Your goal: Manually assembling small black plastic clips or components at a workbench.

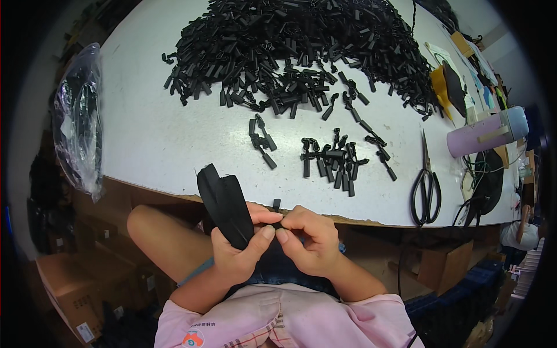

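My left hand (pixel 239 255) is closed around a bundle of black zipper strips (pixel 225 200), whose cut ends stick up above the table edge. Thumb and finger of that hand also pinch at a small dark piece that meets my right hand (pixel 313 240). The right fingers are closed in a pinch at the same spot; my fingertips mostly cover it. Just beyond them a black zipper slider's pull tab (pixel 277 203) shows at the table edge. Nearby on the table lies a small cluster of black zipper sliders (pixel 333 156).
A big heap of black zipper sliders (pixel 290 40) covers the table's far side. Black-handled scissors (pixel 426 191) lie to the right, near a lilac bottle (pixel 484 133). A clear plastic bag (pixel 78 124) sits at the left edge. Cardboard boxes (pixel 72 284) stand below left.
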Tool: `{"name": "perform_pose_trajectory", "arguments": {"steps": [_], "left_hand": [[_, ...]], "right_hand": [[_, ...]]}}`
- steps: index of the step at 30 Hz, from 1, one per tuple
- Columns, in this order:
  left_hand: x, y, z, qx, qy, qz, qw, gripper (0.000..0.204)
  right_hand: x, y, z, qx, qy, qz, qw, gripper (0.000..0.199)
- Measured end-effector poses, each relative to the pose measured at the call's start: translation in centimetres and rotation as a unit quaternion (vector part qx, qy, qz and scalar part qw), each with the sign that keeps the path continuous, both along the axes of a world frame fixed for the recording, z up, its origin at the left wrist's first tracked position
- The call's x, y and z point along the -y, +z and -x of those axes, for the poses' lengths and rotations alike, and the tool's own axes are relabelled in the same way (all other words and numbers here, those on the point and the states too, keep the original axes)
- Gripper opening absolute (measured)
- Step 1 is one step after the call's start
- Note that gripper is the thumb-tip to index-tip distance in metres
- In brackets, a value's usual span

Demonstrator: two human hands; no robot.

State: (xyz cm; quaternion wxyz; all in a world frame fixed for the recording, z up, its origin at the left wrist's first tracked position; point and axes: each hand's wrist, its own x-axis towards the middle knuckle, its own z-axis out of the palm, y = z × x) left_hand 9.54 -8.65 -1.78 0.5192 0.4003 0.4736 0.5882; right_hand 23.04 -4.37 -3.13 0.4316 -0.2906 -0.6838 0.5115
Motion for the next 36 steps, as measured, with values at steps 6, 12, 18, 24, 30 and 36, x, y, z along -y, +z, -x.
{"name": "perform_pose_trajectory", "arguments": {"steps": [6,12,18,24,30,36], "left_hand": [[-0.1,0.2,0.7,0.000,-0.038,-0.005,0.999,0.015],[0.0,0.6,1.3,0.080,-0.081,0.069,0.991,0.016],[0.2,-0.5,0.5,-0.007,-0.033,0.009,0.999,0.014],[0.4,-0.6,0.0,-0.046,0.015,0.019,0.999,0.010],[0.1,-0.9,0.2,-0.185,0.029,-0.110,0.976,0.007],[0.6,-1.3,0.1,-0.128,-0.008,-0.117,0.985,0.007]], "right_hand": [[0.0,-0.2,-0.2,-0.059,0.046,0.110,0.991,0.003],[-0.1,-0.2,-0.4,-0.002,0.005,-0.092,0.996,0.009],[-0.9,1.4,-0.6,0.039,0.024,-0.021,0.999,0.016],[-1.1,1.2,-0.9,0.047,0.022,-0.078,0.996,0.017],[-1.1,1.5,-0.9,0.060,0.010,-0.102,0.993,0.017],[-1.7,2.1,-1.5,0.131,0.169,0.006,0.977,0.009]]}}
